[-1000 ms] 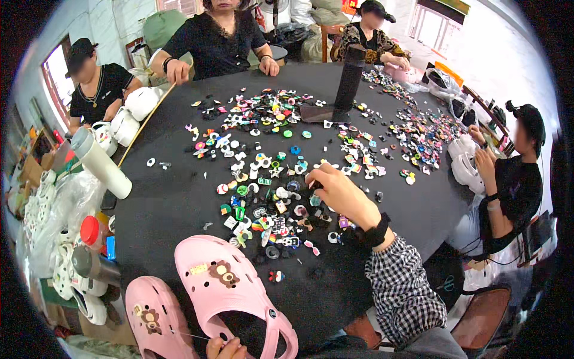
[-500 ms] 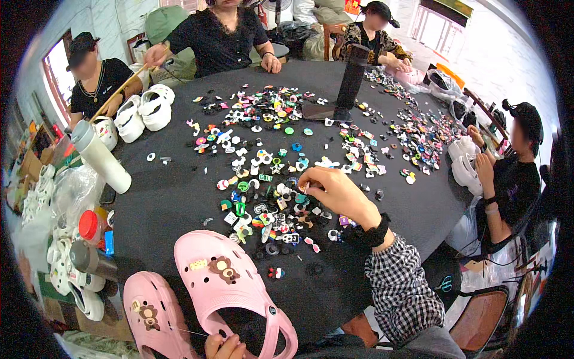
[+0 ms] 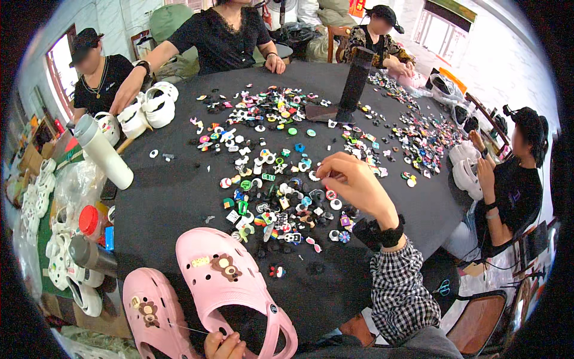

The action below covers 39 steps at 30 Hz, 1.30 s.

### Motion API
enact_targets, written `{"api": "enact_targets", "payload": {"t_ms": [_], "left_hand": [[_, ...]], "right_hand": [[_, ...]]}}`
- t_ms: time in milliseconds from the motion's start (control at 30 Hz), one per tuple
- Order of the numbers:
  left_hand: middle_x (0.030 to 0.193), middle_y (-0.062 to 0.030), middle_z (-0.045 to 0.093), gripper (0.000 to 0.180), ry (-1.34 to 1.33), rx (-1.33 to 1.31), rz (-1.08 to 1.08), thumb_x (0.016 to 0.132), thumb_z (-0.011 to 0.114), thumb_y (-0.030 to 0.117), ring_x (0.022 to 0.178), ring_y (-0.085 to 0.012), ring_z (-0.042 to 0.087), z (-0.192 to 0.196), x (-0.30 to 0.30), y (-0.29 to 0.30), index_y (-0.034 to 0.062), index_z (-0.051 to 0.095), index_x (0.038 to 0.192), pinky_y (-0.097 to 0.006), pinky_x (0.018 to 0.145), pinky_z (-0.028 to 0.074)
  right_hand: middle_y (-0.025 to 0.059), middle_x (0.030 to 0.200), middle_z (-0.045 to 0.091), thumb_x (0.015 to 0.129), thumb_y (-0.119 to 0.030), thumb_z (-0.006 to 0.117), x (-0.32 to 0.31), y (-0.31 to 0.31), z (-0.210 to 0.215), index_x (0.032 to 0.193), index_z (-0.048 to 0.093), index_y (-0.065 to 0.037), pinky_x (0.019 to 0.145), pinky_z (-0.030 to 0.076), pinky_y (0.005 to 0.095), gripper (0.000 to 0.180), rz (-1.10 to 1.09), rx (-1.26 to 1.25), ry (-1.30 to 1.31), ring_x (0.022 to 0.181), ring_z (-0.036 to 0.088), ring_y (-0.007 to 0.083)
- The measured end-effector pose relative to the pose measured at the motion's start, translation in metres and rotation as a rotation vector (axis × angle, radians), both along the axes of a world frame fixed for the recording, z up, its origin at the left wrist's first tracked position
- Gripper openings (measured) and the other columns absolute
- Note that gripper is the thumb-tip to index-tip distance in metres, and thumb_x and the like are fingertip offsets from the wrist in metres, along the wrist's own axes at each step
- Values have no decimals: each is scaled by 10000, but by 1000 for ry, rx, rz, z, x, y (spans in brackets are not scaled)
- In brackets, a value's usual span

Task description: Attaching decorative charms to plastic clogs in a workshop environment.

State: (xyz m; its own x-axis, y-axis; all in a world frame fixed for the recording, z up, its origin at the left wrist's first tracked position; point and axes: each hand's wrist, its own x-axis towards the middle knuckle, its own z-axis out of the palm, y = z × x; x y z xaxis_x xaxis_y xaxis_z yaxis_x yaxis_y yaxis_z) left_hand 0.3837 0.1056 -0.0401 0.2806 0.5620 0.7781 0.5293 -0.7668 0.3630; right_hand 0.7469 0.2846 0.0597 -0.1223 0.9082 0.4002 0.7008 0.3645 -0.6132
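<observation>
At the bottom edge my left hand [image 3: 225, 346] is closed by the heel opening of a large pink clog [image 3: 210, 246]. From its fingers a thin pale strand or rod [image 3: 190, 329] runs toward a second pink clog [image 3: 150, 293]. Both clogs carry brown bear charms [image 3: 226, 268] and small cream charms on their uppers. Over the right side of a loose heap of shoe charms [image 3: 281, 206], my right hand [image 3: 359, 186] bends down with thumb and fingers pinched together. A white charm lies at its fingertips; whatever the pinch holds is hidden.
More charm heaps [image 3: 272, 105] spread over the dark table [image 3: 173, 203]. A black stand [image 3: 354, 90] rises among them. White clogs [image 3: 158, 110], a white tumbler [image 3: 104, 152] and a red-lidded jar [image 3: 89, 220] line the left side. Several co-workers sit or stand around the table.
My right hand has shifted slightly right and up along the heap, while my left hand stays put. Across the table, a co-worker's raised hand has come down to the white clogs; the stick is lower.
</observation>
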Motion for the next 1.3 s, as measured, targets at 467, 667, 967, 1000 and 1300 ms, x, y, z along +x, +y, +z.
{"api": "enact_targets", "payload": {"t_ms": [467, 667, 967, 1000, 1300], "left_hand": [[1075, -202, 646, 532, 0, 23, 21, 966, 516, 472, 1036, -366, 625, 3, 4, 1, -38, 609, 1088, -488, 985, 475], [1076, -201, 647, 537, -22, 37, 16, 964, 521, 484, 1031, -372, 624, 2, 3, 3, -32, 617, 1079, -493, 986, 476], [1082, -201, 653, 549, -6, 36, 8, 963, 517, 491, 1068, -395, 605, 2, 3, 3, -33, 619, 1092, -508, 986, 476], [1082, -201, 653, 549, -5, 34, 6, 963, 517, 491, 1068, -395, 605, 2, 3, 3, -33, 619, 1092, -508, 986, 476], [1072, -210, 653, 553, -27, 55, 2, 965, 515, 490, 1063, -399, 608, -2, 3, 3, -41, 616, 1086, -507, 975, 486]], "right_hand": [[120, 901, 589, 768, -109, 711, 13, 8, -38, 863, 584, -18, 709, 511, 413, 182, -151, -72, -445, 814, 629, 322], [129, 887, 555, 803, -51, 647, 1, 12, -30, 880, 546, -28, 705, 506, 429, 129, 9, 55, -263, 798, 596, 349], [111, 937, 576, 828, -52, 656, 14, 16, -40, 963, 620, -10, 702, 510, 346, 146, -30, 10, -219, 814, 619, 247], [110, 947, 580, 827, -62, 667, 12, 17, -42, 960, 625, -12, 708, 514, 339, 149, 36, -29, -257, 817, 622, 246], [108, 942, 570, 806, -128, 715, 10, 16, -47, 965, 623, -20, 730, 511, 357, 213, 99, -101, -257, 833, 607, 256]]}}
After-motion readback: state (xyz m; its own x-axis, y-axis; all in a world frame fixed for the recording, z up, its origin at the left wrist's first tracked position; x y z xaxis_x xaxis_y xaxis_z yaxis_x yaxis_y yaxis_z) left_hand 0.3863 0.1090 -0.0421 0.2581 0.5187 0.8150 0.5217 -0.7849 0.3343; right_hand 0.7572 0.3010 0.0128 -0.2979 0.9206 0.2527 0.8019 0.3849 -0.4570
